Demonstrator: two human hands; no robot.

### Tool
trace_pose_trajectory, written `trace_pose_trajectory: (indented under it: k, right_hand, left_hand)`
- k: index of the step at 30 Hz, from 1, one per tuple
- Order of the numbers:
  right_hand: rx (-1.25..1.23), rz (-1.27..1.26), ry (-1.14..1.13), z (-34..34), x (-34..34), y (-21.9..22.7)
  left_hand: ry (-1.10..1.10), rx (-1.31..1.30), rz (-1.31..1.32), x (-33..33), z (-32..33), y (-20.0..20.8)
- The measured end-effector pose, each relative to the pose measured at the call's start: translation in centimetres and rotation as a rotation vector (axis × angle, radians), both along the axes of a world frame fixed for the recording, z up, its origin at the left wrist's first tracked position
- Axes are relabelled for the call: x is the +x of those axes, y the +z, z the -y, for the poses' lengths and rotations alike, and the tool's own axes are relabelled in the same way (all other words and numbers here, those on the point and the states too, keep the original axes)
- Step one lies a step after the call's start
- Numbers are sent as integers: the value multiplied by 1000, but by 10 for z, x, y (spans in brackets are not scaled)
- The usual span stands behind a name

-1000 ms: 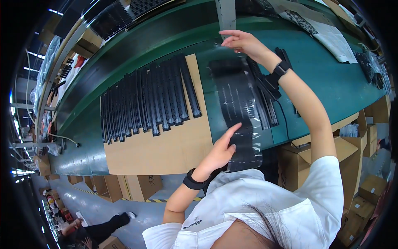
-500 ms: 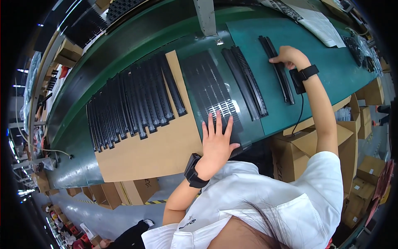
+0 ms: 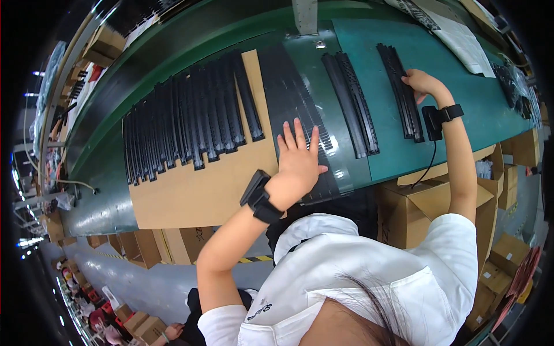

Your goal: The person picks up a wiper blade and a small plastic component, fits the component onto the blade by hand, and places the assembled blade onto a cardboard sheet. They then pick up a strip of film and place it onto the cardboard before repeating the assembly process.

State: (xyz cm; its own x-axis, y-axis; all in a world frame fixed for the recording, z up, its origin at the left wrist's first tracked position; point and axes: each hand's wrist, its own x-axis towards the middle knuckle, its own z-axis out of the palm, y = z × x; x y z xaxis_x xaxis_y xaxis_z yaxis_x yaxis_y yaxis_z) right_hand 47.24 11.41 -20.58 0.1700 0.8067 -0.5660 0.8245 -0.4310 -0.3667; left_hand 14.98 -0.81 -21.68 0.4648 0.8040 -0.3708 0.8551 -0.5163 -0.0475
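My left hand (image 3: 300, 164) lies flat with fingers spread on a dark slotted sheet (image 3: 285, 86), beside a brown cardboard sheet (image 3: 190, 202). On the green mat, my right hand (image 3: 426, 85) has its fingers curled at the right edge of a pair of long black toothed strips (image 3: 398, 92), its thumb against the strip. Part of the grip is hidden behind the hand. Between my hands lies another pair of black strips (image 3: 351, 104), side by side. A row of several similar black strips (image 3: 193, 115) rests on the cardboard at the left.
A metal post (image 3: 304, 17) stands at the bench's far side. Crumpled white wrapping (image 3: 461, 49) and clear plastic (image 3: 516, 89) lie at the far right. Open cardboard boxes (image 3: 433, 207) stand below the near edge. A black cable (image 3: 430, 161) hangs from my right wrist device.
The view has shifted a little. My right hand has moved rightward, from across the right-hand strips to their right edge, and those strips lie closer together. My left hand stays spread on the sheet.
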Motion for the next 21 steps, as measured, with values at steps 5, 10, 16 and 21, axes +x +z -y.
trace_pose_trajectory:
  k: [5, 10, 16, 21]
  right_hand:
    - [-52, 55, 12, 9, -5, 4]
    - [3, 57, 15, 17, -10, 8]
    - [123, -98, 21, 17, -2, -1]
    - [137, -89, -54, 7, -5, -6]
  left_hand:
    - [40, -54, -21, 0, -25, 10]
    - [81, -83, 40, -2, -71, 9]
    - [30, -93, 112, -22, -125, 4]
    - [-2, 28, 164, -29, -138, 1]
